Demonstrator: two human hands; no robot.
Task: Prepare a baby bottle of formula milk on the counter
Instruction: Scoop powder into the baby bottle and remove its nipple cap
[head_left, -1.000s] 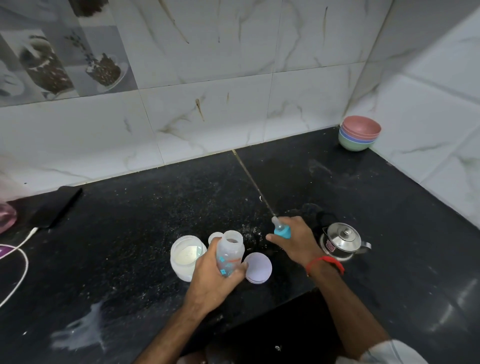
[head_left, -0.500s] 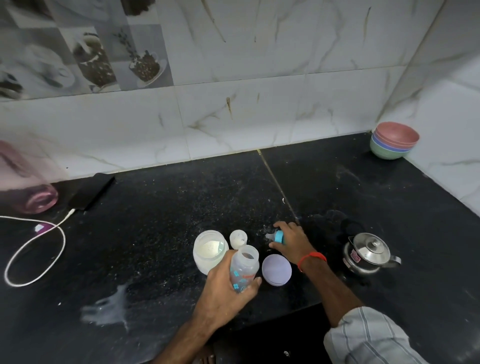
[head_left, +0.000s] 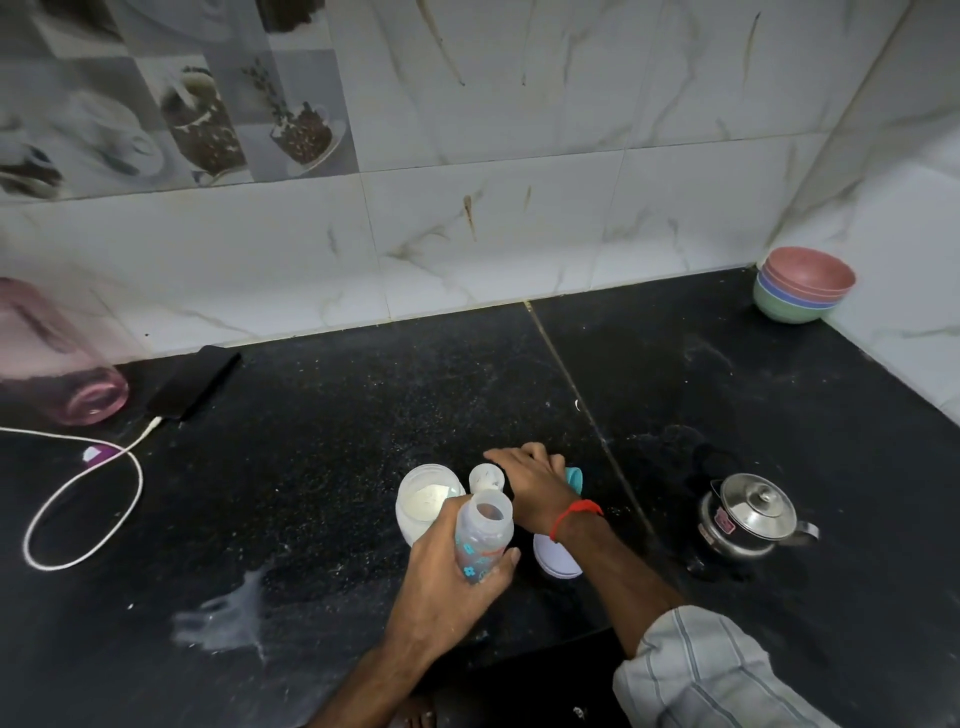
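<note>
Two hands busy: left hand (head_left: 441, 577) wrapped round open baby bottle (head_left: 483, 540), tilted beside formula jar (head_left: 423, 501), presumably for filling; right hand (head_left: 530, 486) over teal teat ring (head_left: 574, 478), grip unclear.

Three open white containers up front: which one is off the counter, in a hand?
The baby bottle, tilted, gripped by the left hand. The powder jar and the small cap behind it both stand on the counter.

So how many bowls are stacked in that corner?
3 show: a pink bowl on top, a blue bowl under it, a green bowl at the bottom. More may be nested inside, hidden.
</note>
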